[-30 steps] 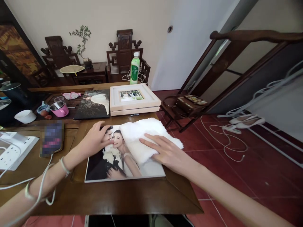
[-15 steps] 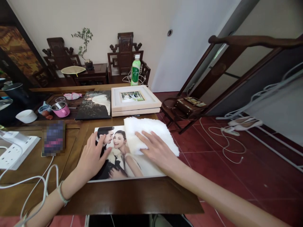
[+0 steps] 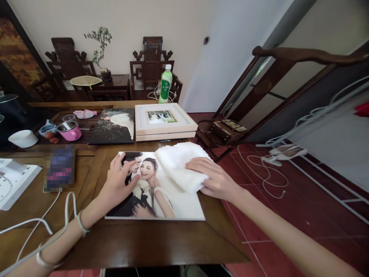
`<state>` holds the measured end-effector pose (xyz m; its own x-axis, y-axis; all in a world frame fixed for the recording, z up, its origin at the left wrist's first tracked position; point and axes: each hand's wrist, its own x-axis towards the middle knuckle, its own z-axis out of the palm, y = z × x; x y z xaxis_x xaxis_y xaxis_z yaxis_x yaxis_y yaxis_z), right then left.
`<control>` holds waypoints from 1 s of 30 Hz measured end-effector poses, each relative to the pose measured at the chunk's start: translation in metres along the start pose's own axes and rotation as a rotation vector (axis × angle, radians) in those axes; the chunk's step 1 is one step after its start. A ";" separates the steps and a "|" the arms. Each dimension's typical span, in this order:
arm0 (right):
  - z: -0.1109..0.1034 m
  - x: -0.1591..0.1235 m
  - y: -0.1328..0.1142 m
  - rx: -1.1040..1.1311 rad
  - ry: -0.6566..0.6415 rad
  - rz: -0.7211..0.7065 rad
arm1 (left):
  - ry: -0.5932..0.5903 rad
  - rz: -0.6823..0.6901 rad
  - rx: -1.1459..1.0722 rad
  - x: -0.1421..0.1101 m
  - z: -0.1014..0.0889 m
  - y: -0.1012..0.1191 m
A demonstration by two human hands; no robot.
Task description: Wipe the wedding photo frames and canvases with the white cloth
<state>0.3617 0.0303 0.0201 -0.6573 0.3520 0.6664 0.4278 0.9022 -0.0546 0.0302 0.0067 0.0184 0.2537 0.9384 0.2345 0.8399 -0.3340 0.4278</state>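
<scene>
A large photo panel [image 3: 184,209] showing a couple lies flat on the wooden table. My left hand [image 3: 118,179] rests on its left side, fingers spread, with nothing in them. Over the panel's upper right part lies a fluffy white cloth [image 3: 178,157]. My right hand [image 3: 217,179] grips the cloth by its near right edge, fingers on top and thumb underneath. Part of the panel's right side is hidden beneath cloth and hand.
Behind the panel sit pale wooden picture frames [image 3: 165,132], stacked, and a dark photo panel [image 3: 112,132]. A green bottle [image 3: 165,86] stands farther back. On the left are a pink cup [image 3: 70,132], a white bowl [image 3: 23,139], a phone [image 3: 59,169] and a power strip [image 3: 17,184] with cables.
My right hand has gone from lying flat on the cloth to holding its right edge, shifting right. The cloth's near corner is folded up, baring more of the panel. My left hand stays on the panel.
</scene>
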 end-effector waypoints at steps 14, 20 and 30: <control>-0.029 0.012 -0.012 -0.366 -0.273 0.101 | -0.027 0.173 -0.072 -0.003 -0.006 -0.009; -0.030 0.011 -0.017 -0.365 -0.211 0.120 | -0.004 0.119 0.058 -0.013 -0.005 -0.002; -0.032 0.022 -0.005 0.073 0.325 1.077 | -0.108 0.065 0.127 -0.016 -0.006 0.004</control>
<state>0.3648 0.0257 0.0589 0.2294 0.8839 0.4075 0.6305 0.1840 -0.7541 0.0264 -0.0103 0.0214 0.3542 0.9214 0.1597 0.8720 -0.3871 0.2997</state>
